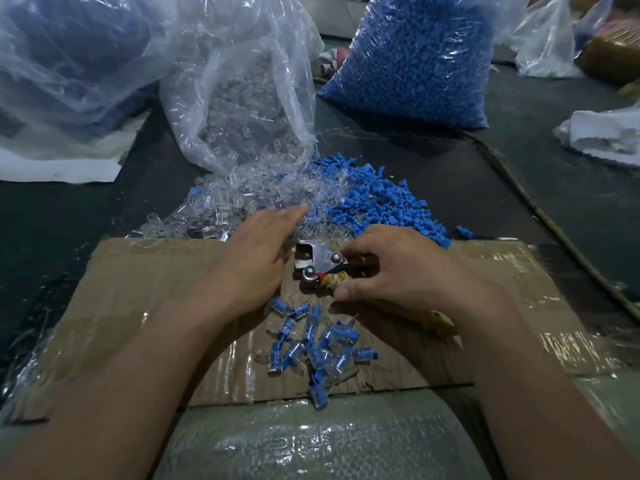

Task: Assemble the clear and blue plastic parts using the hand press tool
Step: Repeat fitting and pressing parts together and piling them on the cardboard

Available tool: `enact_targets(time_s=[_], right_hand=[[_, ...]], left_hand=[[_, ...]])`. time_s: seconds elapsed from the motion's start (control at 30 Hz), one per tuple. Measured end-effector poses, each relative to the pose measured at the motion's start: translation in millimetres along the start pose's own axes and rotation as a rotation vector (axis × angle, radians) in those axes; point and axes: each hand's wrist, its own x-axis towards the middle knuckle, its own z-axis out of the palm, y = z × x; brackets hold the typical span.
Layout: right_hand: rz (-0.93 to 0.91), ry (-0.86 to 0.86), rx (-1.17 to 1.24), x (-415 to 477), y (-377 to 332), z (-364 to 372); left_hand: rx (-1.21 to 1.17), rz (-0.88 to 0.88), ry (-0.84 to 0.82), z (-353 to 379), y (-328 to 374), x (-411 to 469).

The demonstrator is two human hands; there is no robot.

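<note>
A metal hand press tool (317, 263) lies on a taped cardboard sheet (145, 289). My right hand (391, 268) grips its handles, fingers curled round them. My left hand (258, 251) stretches forward with straight fingers, the fingertips reaching the pile of clear plastic parts (249, 202). To the right of that pile lies a heap of loose blue plastic parts (384, 199). Several assembled clear-and-blue pieces (311, 344) are scattered on the cardboard below the tool, between my forearms.
An open clear bag (242, 98) spills the clear parts. A full bag of blue parts (415, 60) stands behind right. More plastic bags sit far left (69, 64) and far right (547, 39). A thin stick (540, 209) runs along the dark table at right.
</note>
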Motion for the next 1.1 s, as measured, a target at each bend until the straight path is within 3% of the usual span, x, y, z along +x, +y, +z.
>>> enact_targets(time_s=[0.5, 0.63, 0.77, 0.87, 0.93, 1.1], right_hand=[[0.005, 0.041, 0.110, -0.8, 3.0, -1.1], [0.036, 0.134, 0.155, 2.5, 7.5, -1.0], [0.136, 0.361, 0.190, 6.8, 19.3, -2.9], [0.216, 0.510, 0.191, 8.5, 28.0, -3.6], [0.248, 0.540, 0.193, 10.2, 32.4, -2.9], [0.267, 0.452, 0.177, 15.0, 37.0, 2.2]], left_hand=[[-0.010, -0.048, 0.251, 2.4, -6.8, 2.9], [-0.036, -0.038, 0.347, 0.6, -5.1, 1.9], [-0.247, -0.080, 0.438, -4.2, -0.4, -1.4], [-0.573, -0.184, 0.406, -7.3, 5.7, -5.3], [-0.774, -0.240, 0.397, -9.4, 8.7, -7.0], [-0.837, -0.241, 0.382, -14.8, 8.6, -9.1]])
